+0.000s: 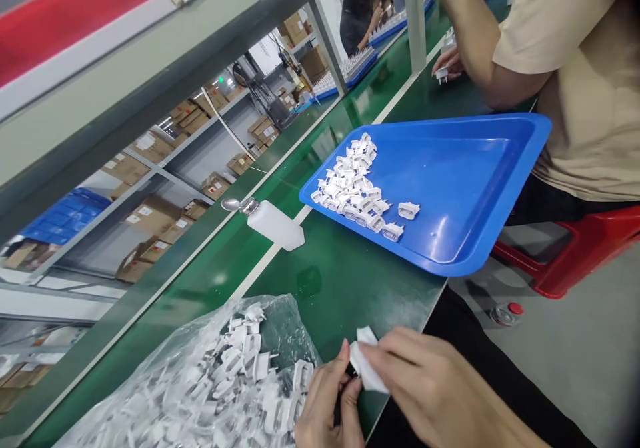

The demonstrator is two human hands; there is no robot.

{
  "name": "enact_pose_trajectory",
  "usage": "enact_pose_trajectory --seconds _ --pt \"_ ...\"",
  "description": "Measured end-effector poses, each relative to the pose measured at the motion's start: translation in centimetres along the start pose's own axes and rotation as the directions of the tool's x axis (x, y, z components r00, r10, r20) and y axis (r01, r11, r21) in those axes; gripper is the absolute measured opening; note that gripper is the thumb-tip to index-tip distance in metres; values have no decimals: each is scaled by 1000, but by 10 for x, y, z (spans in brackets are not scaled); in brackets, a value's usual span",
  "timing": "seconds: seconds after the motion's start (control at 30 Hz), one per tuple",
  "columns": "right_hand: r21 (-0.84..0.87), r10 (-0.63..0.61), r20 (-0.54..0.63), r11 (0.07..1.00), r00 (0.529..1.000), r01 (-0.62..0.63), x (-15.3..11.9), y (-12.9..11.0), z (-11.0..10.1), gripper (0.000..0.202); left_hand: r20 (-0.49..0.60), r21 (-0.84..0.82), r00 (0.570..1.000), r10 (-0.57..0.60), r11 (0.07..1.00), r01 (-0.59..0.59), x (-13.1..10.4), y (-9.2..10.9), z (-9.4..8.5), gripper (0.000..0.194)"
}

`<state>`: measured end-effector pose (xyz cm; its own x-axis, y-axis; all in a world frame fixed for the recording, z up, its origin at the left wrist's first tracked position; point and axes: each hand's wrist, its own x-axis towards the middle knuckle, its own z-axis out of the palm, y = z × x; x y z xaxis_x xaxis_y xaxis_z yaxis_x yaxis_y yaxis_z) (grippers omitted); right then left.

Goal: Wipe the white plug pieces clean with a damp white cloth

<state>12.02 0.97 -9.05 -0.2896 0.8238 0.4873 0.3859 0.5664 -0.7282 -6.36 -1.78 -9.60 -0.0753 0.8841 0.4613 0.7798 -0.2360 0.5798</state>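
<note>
- Lower right, the right hand (425, 378) pinches a white cloth (369, 366)!
- The left hand (330, 398) curls at the cloth's left edge; its grip, I can't tell.
- Bagged white plugs (233, 365) lie beside it, lower left.

Bottom centre showed one white cloth (369, 375); lower left, one clear bag (287, 321); mid-frame, one dispenser bottle (276, 225); centre right, one blue tray (440, 175).

Tray (445, 181): overhung the worktop's (315, 278) near edge
Plug parts (350, 185): lay in its left end
Bag (287, 321): lay left of tray
Bottle (274, 225): stood nearer the far edge
</note>
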Motion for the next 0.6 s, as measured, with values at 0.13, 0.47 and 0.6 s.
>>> enact_pose_trajectory --seconds 0.13,0.47,0.6 --pt "-24 -52 257 998 965 61 6 -2 10 28 1 -25 999 37 999 -37 -1 -3 -1 32" --pt "443 341 215 801 915 -403 0 16 -33 30 17 18 1000 -13 1000 12 -2 -1 -1 33" --pt "535 555 227 615 800 -579 -2 15 -32 53 29 40 999 -25 999 23 -4 -1 -1 33"
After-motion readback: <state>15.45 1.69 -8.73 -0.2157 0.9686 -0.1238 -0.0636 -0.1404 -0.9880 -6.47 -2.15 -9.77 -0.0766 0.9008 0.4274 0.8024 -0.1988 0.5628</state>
